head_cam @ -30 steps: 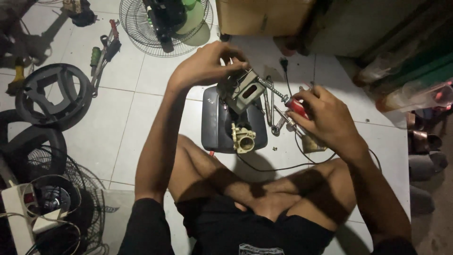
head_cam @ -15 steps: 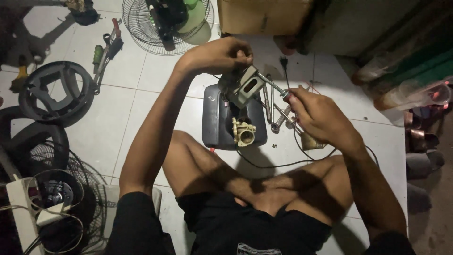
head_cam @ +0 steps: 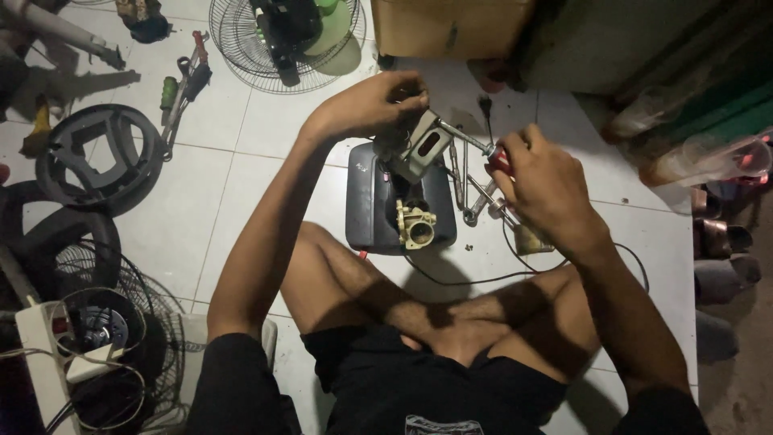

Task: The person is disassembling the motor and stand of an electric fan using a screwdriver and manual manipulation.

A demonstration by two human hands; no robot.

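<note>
Hands both closed: left hand (head_cam: 366,105) grips a grey metal part (head_cam: 425,145), right hand (head_cam: 541,181) a red-handled screwdriver (head_cam: 471,143), tip hidden.

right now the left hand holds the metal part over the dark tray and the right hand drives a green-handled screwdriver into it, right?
Not quite: in the head view the screwdriver has a red handle, not green. The rest holds: the left hand holds the metal part over the dark tray, and the right hand works the screwdriver into it.
</note>
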